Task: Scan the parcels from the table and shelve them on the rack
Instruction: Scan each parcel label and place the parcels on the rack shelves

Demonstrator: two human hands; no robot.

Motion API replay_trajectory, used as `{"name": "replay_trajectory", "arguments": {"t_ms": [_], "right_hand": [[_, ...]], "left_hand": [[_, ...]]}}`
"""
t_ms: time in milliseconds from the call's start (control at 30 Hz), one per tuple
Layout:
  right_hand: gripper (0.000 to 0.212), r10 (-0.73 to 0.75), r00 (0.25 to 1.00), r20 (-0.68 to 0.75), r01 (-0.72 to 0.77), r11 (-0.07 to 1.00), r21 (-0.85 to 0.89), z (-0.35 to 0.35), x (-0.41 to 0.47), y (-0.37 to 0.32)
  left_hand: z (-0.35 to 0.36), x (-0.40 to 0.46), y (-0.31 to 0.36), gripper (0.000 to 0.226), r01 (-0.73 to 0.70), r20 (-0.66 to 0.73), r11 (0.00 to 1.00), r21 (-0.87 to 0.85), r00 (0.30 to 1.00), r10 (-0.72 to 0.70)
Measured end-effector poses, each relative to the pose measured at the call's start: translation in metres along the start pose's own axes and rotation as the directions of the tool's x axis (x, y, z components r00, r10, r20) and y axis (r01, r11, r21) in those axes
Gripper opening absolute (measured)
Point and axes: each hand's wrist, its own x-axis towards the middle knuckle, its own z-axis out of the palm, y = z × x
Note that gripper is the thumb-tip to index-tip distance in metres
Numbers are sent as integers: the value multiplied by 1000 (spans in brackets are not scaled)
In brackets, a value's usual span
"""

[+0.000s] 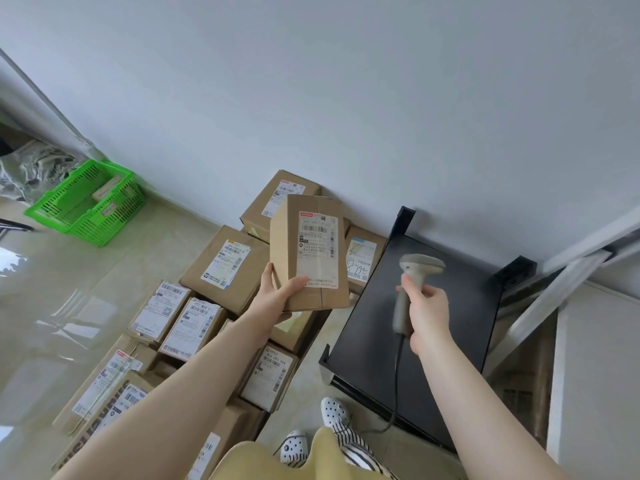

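I see the left hand (277, 299) gripping the parcel (309, 252) from below, label up; the right hand (424, 311) grips the scanner (414, 275) just beside it.

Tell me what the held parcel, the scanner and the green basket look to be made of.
Parcel: brown corrugated cardboard, matte, with taped seam and white paper label. Scanner: likely moulded plastic, beige-grey and dull, blurred here. Green basket: probably plastic, bright green with slotted lattice walls.
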Motion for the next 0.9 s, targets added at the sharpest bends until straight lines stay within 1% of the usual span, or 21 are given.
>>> {"name": "replay_trajectory", "arguments": {"t_ms": [100,200,267,400,567,800,900], "right_hand": [[44,16,986,-167,-19,1000,-17,-14,26,20],[45,65,971,-230,-63,998,15,-21,51,38],[43,72,965,-252,-73,997,3,-21,63,47],[43,76,969,-236,-86,996,-30,-19,77,56],[45,37,976,-216,-85,973,-215,-19,88,65],[45,36,978,-206,-84,970,-227,-25,92,71],[46,4,982,-187,-58,957,-286,-30,90,71]], "left_hand": [[4,-2,-6,123,-12,14,999,-40,1000,13],[12,-3,-9,127,-2,34,999,-54,999,4],[17,-2,-11,124,-4,52,998,-62,999,7],[28,1,-12,116,-1,67,998,-65,998,5],[39,3,-10,121,11,74,997,-79,997,-5],[50,4,-11,117,-11,67,992,-122,998,19],[53,1,-13,113,-34,56,991,-127,998,42]]}}
